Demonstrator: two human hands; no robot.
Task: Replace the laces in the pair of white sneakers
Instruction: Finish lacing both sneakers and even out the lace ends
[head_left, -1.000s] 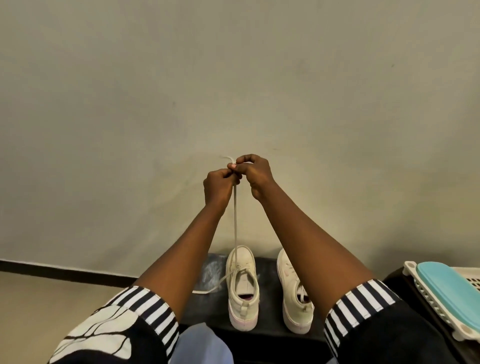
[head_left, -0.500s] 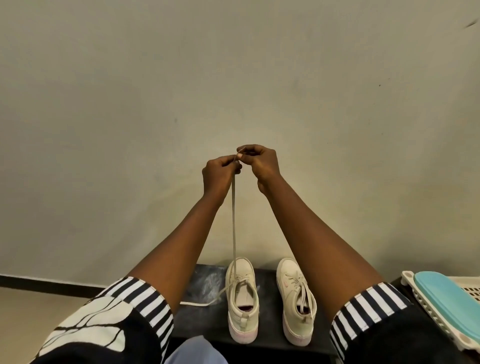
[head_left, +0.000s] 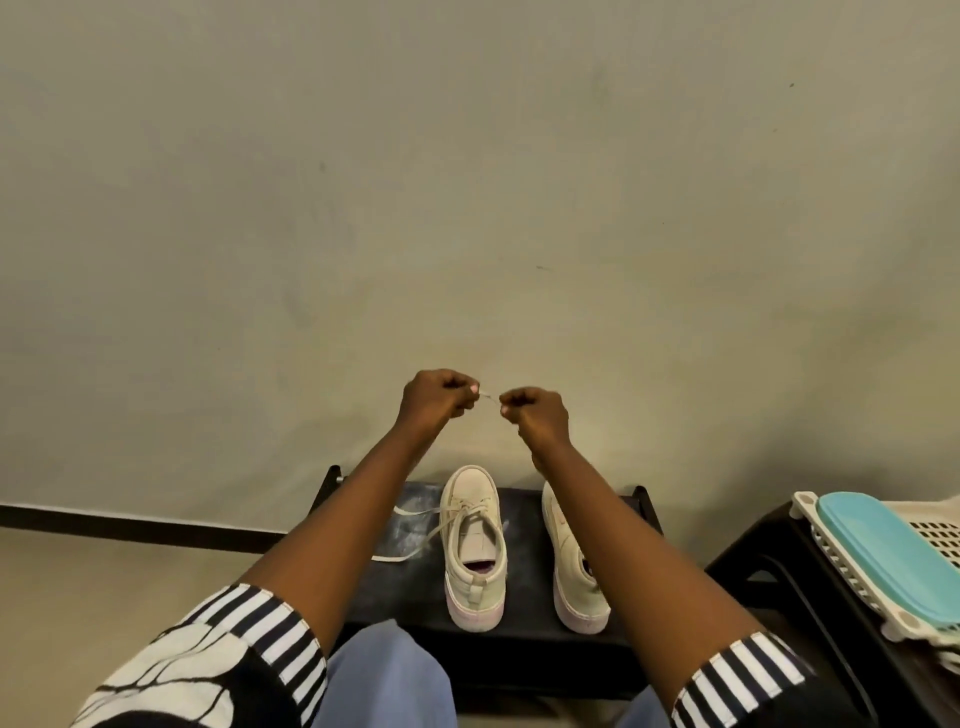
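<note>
**Left hand** (head_left: 434, 402): raised in front of the wall (head_left: 467, 208), above the bench. Grip closed, fingers curled in, thumb and forefinger pinching one side of the lace end (head_left: 487, 397).

**Right hand** (head_left: 537, 418): level with the left hand and just beside it. Grip closed in the same way, pinching the other side of the lace end.

**Lace end**: a short pale stretch, held nearly level between the two hands. Whether it joins the lace on the shoe cannot be told.

**Left sneaker** (head_left: 472, 545): white, upright on the bench (head_left: 524, 551), toe towards the wall, heel towards the person, tongue showing.

**Lace** (head_left: 415, 512): pale, threaded through the front eyelets of the left sneaker. Its strands trail off to the left across the bench top.

**Right sneaker** (head_left: 563, 571): white, upright, just beside the left sneaker and parallel to it. It is partly hidden by the right forearm, so its lacing cannot be seen.

**Bench**: low, dark, set against the wall, with pale scuffing on top.

**Sleeves**: striped cuffs, left (head_left: 270, 639) and right (head_left: 737, 680).

**Knee** (head_left: 384, 675): in blue denim, at the near edge of the bench.

**Basket** (head_left: 935, 535): pale and perforated, at the far right on a dark stool (head_left: 769, 561).

**Lid** (head_left: 893, 561): teal, lying on the basket.
</note>
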